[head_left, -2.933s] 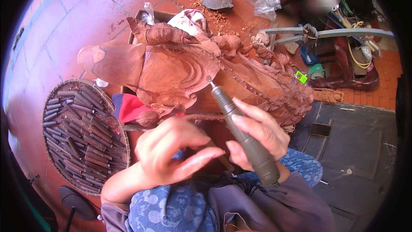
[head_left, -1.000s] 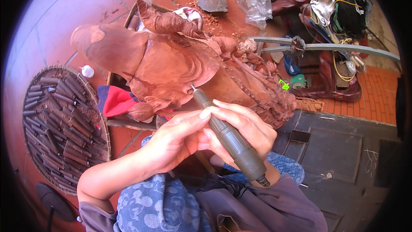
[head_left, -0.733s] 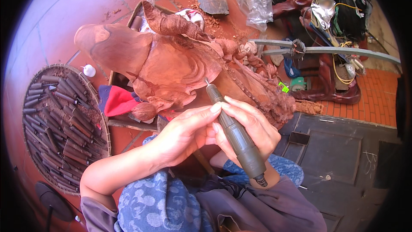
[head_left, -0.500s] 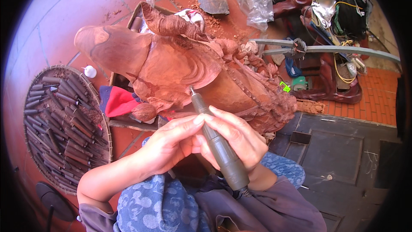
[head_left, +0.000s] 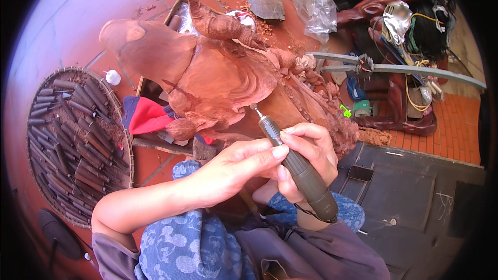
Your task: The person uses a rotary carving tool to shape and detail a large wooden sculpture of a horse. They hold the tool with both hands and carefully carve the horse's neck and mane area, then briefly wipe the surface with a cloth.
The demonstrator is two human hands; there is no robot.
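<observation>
A large reddish-brown wood carving (head_left: 220, 85), with layered ripples and curled forms, lies in front of me. Fingers of my right hand (head_left: 317, 148) are wrapped around the dark handpiece of a rotary carving tool (head_left: 310, 181), which slants up and left. My left hand (head_left: 238, 168) pinches the same handpiece near its front with the thumb and fingers. At the tool's end, a small round burr (head_left: 254, 107) is beside the carving's rippled edge; whether it touches the wood I cannot tell.
On the left, a round woven tray (head_left: 129, 168) holds many dark-handled carving tools. A white squeeze bottle (head_left: 112, 77) and a red-and-navy cloth (head_left: 148, 115) are near it. Metal bars (head_left: 415, 69) extend from the right. A phone-like dark slab (head_left: 361, 173) lies on a dark panel (head_left: 404, 197).
Both hands and the rotary tool have shifted right, and the burr has moved right along the carving from its earlier spot. The whole view has also shifted slightly.
</observation>
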